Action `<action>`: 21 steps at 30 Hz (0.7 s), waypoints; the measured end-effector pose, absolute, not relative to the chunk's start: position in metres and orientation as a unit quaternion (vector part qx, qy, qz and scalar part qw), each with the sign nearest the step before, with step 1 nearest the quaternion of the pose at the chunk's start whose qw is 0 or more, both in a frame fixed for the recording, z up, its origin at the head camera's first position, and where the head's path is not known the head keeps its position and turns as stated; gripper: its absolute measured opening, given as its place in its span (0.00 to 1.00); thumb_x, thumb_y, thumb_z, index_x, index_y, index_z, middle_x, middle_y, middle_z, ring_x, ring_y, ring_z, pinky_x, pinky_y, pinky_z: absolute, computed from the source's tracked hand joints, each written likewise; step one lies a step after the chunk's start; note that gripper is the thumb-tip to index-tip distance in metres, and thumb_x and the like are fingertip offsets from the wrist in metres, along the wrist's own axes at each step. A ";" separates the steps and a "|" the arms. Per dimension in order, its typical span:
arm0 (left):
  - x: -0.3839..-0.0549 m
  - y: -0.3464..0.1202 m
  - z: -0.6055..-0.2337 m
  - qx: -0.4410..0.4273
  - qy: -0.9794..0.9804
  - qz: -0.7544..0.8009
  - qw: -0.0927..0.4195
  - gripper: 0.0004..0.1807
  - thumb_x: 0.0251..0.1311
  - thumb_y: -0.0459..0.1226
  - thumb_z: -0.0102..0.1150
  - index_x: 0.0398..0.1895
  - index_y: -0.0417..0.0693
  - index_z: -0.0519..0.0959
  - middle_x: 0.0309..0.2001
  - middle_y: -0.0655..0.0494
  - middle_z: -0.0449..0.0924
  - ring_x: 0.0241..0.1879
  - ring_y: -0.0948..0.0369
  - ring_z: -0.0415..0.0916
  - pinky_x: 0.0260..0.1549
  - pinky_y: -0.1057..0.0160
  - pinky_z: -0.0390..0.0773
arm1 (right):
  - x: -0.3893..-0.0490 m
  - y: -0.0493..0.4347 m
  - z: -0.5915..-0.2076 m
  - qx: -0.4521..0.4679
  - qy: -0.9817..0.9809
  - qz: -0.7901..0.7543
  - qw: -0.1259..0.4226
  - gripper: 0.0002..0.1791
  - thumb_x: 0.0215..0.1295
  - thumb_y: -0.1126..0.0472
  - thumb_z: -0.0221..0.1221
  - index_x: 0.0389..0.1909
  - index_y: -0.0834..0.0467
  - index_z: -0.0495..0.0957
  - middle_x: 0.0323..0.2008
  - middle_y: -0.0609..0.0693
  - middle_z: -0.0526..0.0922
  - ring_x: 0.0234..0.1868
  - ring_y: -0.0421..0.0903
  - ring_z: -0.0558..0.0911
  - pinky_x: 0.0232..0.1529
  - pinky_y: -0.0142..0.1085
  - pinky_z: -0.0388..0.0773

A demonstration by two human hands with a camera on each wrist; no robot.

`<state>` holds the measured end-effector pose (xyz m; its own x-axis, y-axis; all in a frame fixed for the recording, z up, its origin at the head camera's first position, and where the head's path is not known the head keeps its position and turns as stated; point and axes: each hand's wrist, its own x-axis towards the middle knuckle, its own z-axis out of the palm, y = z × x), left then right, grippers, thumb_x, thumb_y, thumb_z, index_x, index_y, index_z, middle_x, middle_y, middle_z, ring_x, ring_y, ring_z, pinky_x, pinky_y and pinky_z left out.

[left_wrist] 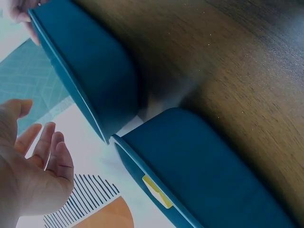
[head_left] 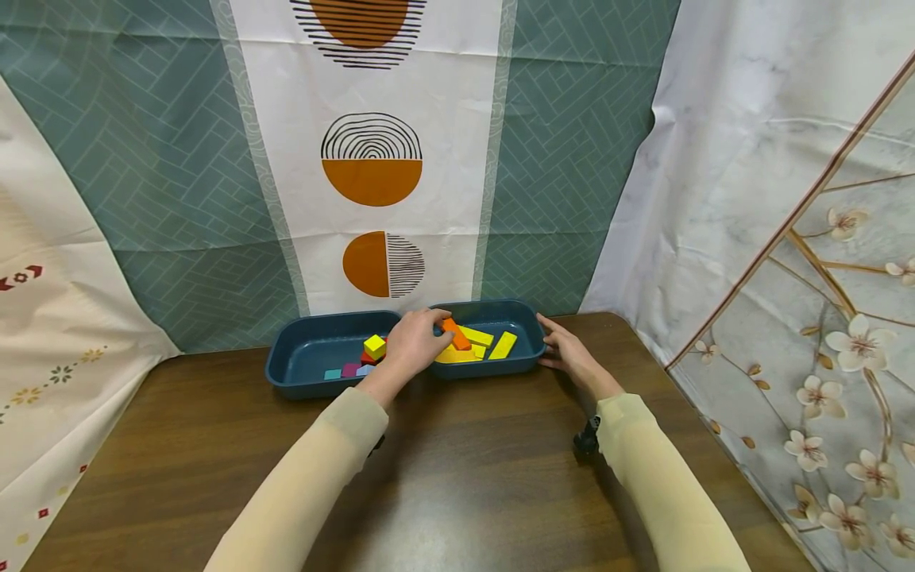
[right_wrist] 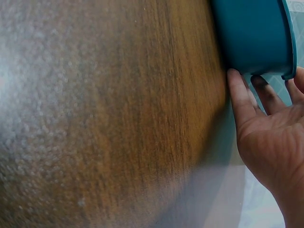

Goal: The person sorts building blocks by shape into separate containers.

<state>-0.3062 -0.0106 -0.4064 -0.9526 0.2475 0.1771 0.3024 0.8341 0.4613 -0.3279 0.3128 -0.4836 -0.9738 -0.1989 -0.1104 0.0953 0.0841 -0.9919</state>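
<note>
My left hand (head_left: pixel 413 340) is over the near left end of the right blue bin (head_left: pixel 532 359), thumb and fingers apart. In the head view an orange block (head_left: pixel 457 335) shows just past its fingertips, on top of yellow blocks (head_left: pixel 503 345). The left wrist view has this hand (left_wrist: pixel 35 166) above the bin rims, nothing between its fingers. My right hand (head_left: pixel 569 353) touches the right end of that same bin with extended fingers; in the right wrist view the fingertips (right_wrist: pixel 233 73) meet the bin's outer wall (right_wrist: pixel 256 38).
A left blue bin (head_left: pixel 286 381) stands beside it, holding a yellow cube (head_left: pixel 375 346), a teal block (head_left: pixel 332 374), a purple block (head_left: pixel 350 369) and other small blocks. Both bins sit at the far edge of the wooden table (head_left: pixel 486 477), against a patterned curtain (head_left: pixel 579 199).
</note>
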 end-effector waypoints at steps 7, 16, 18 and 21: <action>-0.303 -0.014 -0.401 -0.156 -0.949 -0.267 0.062 0.25 0.69 0.48 0.64 0.67 0.54 0.79 0.61 0.51 0.80 0.54 0.52 0.72 0.53 0.51 0.77 | -0.329 0.312 -0.486 -0.035 0.737 -0.668 0.100 0.36 0.76 0.66 0.37 0.83 0.47 0.49 0.82 0.53 0.42 0.70 0.64 0.66 0.68 0.60 0.66; -0.296 -0.017 -0.395 -0.174 -0.940 -0.283 0.080 0.25 0.68 0.49 0.63 0.66 0.54 0.80 0.59 0.54 0.81 0.54 0.53 0.73 0.54 0.51 0.77 | -0.331 0.311 -0.487 -0.033 0.743 -0.662 0.095 0.36 0.75 0.65 0.38 0.83 0.47 0.50 0.82 0.52 0.43 0.68 0.62 0.69 0.67 0.59 0.68; -0.293 -0.018 -0.392 -0.175 -0.939 -0.286 0.081 0.25 0.68 0.50 0.63 0.66 0.54 0.80 0.59 0.54 0.81 0.54 0.53 0.72 0.53 0.52 0.77 | -0.331 0.311 -0.487 -0.030 0.744 -0.661 0.093 0.36 0.76 0.65 0.38 0.83 0.46 0.51 0.82 0.51 0.44 0.69 0.61 0.68 0.67 0.58 0.68; -0.288 -0.021 -0.389 -0.175 -0.937 -0.292 0.079 0.25 0.68 0.51 0.62 0.66 0.54 0.80 0.58 0.55 0.81 0.52 0.54 0.72 0.50 0.53 0.78 | -0.330 0.312 -0.488 -0.031 0.747 -0.658 0.094 0.35 0.76 0.65 0.38 0.83 0.47 0.50 0.82 0.51 0.43 0.70 0.62 0.67 0.67 0.58 0.68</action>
